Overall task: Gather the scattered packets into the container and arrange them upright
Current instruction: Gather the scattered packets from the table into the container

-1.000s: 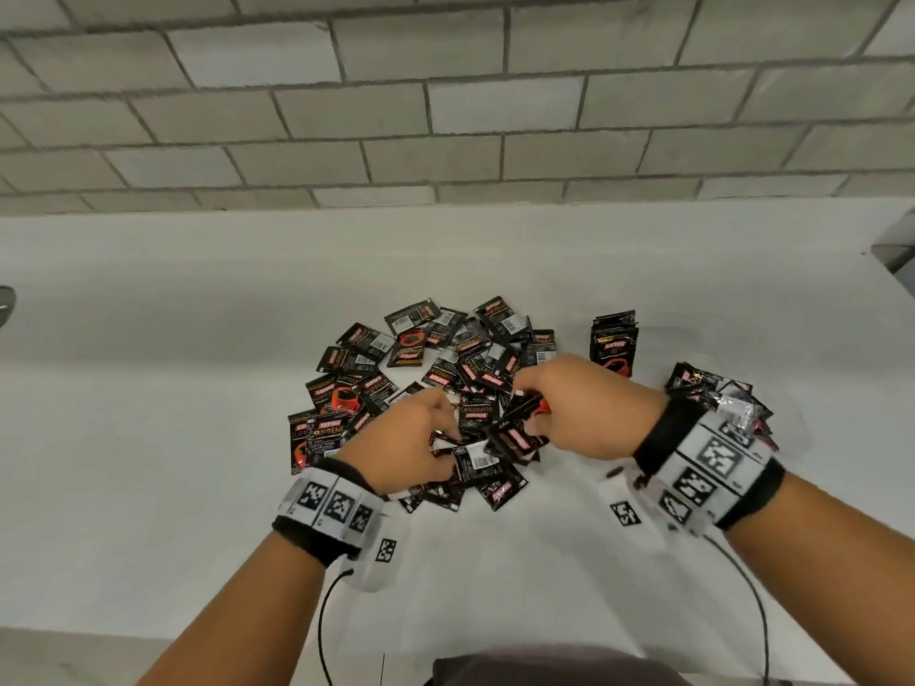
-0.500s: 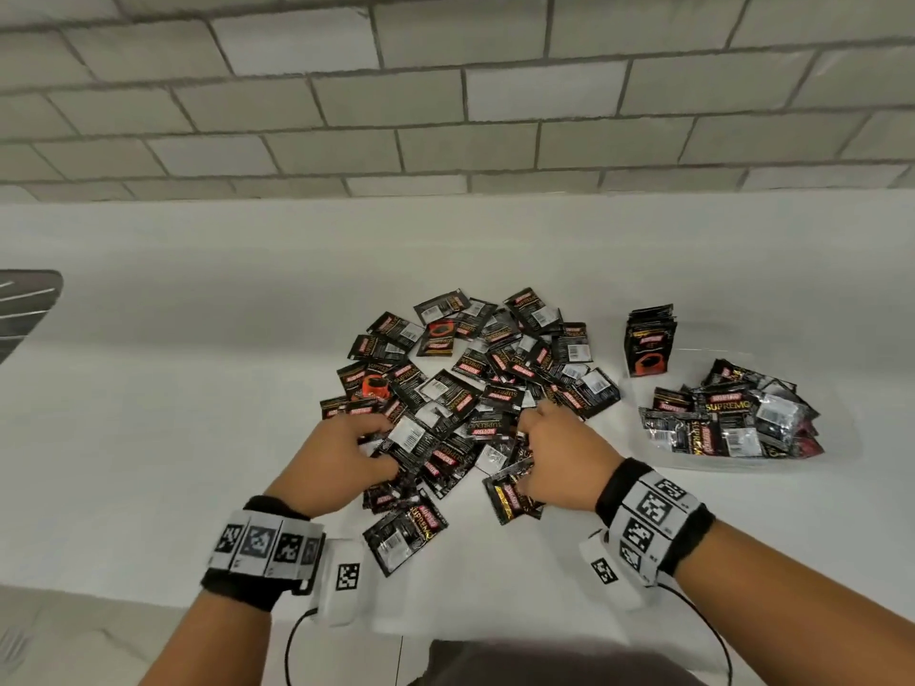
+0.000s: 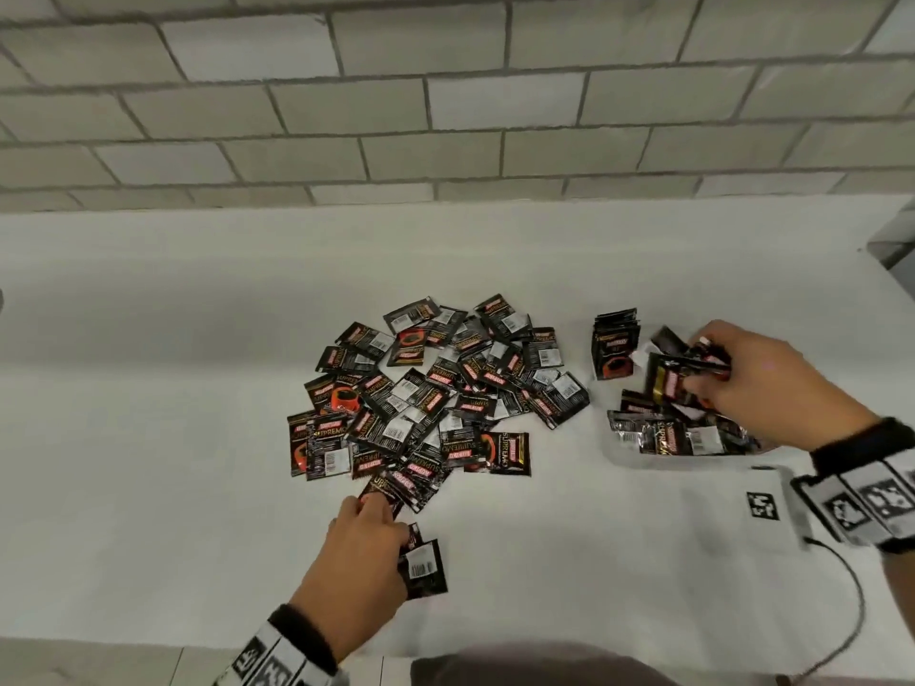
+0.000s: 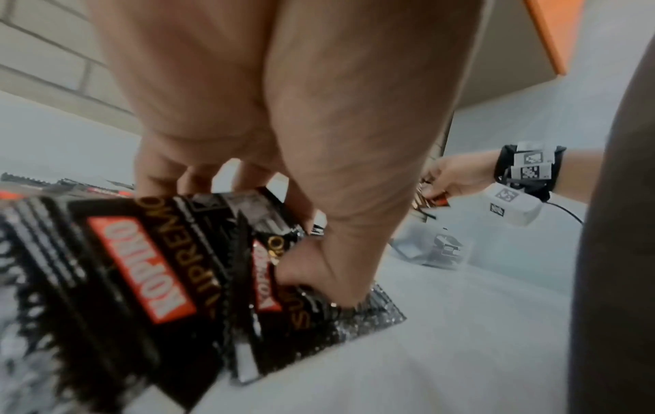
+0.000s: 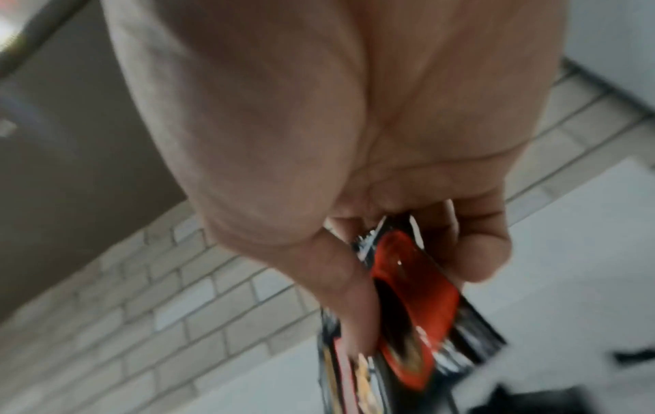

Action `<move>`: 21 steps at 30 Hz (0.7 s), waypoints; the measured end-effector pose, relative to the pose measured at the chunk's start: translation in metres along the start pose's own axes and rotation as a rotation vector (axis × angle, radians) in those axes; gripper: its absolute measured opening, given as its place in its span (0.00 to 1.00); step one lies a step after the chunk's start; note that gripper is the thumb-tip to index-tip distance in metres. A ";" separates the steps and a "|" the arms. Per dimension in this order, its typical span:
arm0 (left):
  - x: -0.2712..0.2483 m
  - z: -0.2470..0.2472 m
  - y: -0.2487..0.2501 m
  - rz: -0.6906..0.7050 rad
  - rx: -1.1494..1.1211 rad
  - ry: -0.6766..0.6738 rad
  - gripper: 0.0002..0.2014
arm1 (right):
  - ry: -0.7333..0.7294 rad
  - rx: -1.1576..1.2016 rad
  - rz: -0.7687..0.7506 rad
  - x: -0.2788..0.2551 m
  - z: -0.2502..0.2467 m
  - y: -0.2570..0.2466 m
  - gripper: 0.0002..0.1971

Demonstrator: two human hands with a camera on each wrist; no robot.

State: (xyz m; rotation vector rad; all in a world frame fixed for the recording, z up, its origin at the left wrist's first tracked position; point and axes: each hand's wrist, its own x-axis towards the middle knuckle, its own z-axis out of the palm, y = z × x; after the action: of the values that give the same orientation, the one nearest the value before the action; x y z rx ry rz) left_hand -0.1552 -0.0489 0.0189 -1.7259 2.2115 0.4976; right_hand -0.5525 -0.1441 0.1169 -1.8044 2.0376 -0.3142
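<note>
A heap of black-and-red coffee packets (image 3: 435, 398) lies scattered mid-table. To its right stands a clear container (image 3: 638, 455) with several packets lying flat inside and a small upright stack (image 3: 614, 346) at its far left corner. My right hand (image 3: 713, 373) hovers over the container and grips a bunch of packets (image 5: 414, 308) between thumb and fingers. My left hand (image 3: 369, 507) is at the near edge of the heap, fingers curled down onto packets (image 4: 141, 266), with the thumb pinching one against the table.
The white table (image 3: 148, 438) runs back to a grey brick wall (image 3: 445, 116). A dark fixture (image 3: 896, 240) sits past the table's right edge. A black cable (image 3: 851, 601) trails from my right wrist band. The table's front edge lies just below my left wrist.
My right hand has left the heap and moved right, carrying packets over the container. My left hand has slid back to the near edge of the heap.
</note>
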 end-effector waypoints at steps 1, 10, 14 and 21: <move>0.000 -0.003 -0.002 0.030 -0.048 -0.015 0.13 | -0.047 -0.075 0.043 0.005 0.000 0.016 0.15; 0.051 -0.100 0.048 0.390 -0.509 0.220 0.06 | -0.078 -0.210 0.131 0.005 0.020 0.078 0.34; 0.109 -0.128 0.142 0.565 -0.426 0.345 0.13 | -0.077 -0.186 0.088 0.002 0.020 0.080 0.32; 0.161 -0.110 0.228 0.639 -0.173 0.099 0.20 | -0.081 -0.177 0.073 -0.004 0.013 0.078 0.34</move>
State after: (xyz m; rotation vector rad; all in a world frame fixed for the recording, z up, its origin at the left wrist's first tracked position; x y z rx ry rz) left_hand -0.4169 -0.1869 0.0693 -1.0898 2.8536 0.7728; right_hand -0.6169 -0.1281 0.0733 -1.8063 2.1258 -0.0390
